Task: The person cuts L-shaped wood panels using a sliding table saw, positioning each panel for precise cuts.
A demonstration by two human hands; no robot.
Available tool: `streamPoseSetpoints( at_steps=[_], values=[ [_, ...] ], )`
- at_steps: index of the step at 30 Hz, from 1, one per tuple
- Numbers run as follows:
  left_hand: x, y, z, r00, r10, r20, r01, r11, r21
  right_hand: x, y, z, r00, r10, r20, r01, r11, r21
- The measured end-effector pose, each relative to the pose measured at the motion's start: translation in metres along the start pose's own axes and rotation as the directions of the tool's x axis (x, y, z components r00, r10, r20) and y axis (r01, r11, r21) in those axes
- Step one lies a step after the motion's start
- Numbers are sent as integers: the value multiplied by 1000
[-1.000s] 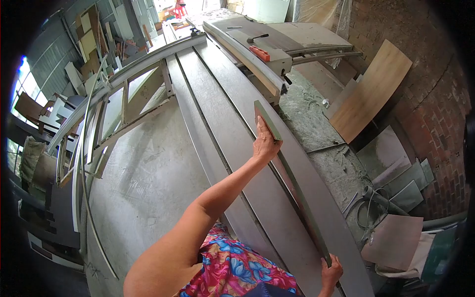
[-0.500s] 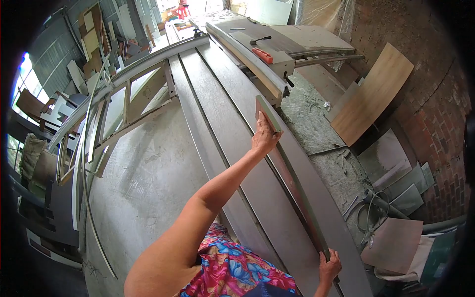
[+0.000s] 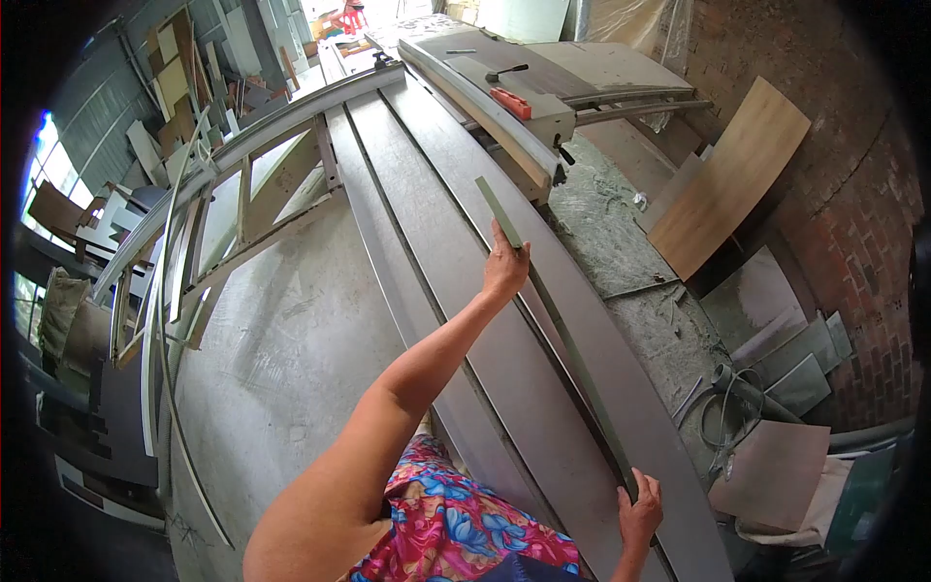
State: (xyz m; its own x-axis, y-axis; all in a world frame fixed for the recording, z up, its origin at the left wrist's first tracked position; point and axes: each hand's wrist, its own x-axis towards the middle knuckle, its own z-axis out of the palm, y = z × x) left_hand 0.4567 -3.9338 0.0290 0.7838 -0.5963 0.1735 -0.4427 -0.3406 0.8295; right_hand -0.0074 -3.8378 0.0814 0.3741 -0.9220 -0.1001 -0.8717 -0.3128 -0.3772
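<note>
A long, narrow strip of board (image 3: 574,354) with a greenish edge lies lengthwise along the sliding table (image 3: 456,204) of a saw. My left hand (image 3: 506,266) is closed around it near its far end, which sticks out past the fingers. At the near end, my right hand (image 3: 640,512) has its thumb and index finger on either side of the strip. Its other fingers are curled beneath, partly hidden. Dark grooves run the length of the metal table under both hands.
A fence rail (image 3: 475,112) stands across the far right, with a red-orange tool (image 3: 511,103) beside it. The metal crosscut frame (image 3: 242,204) extends left. A wood-grain panel (image 3: 732,179) leans by the brick wall. Coiled hose (image 3: 732,398) lies on the right.
The strip's far end has swung left and its greenish edge now shows more than its reddish face. My left hand moved slightly left with it; my right hand shifted a little forward and left.
</note>
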Motion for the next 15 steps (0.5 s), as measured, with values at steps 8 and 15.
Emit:
streamPoseSetpoints(
  at_steps=[8,15],
  values=[
    [-3,-26,-1,999,-28,-33,22,985,-170,-1,13,-11,981,-78,175,68,996,65],
    [-14,-38,-7,982,-186,12,178,919,-351,-6,19,7,987,-160,31,159,986,45]
  ],
)
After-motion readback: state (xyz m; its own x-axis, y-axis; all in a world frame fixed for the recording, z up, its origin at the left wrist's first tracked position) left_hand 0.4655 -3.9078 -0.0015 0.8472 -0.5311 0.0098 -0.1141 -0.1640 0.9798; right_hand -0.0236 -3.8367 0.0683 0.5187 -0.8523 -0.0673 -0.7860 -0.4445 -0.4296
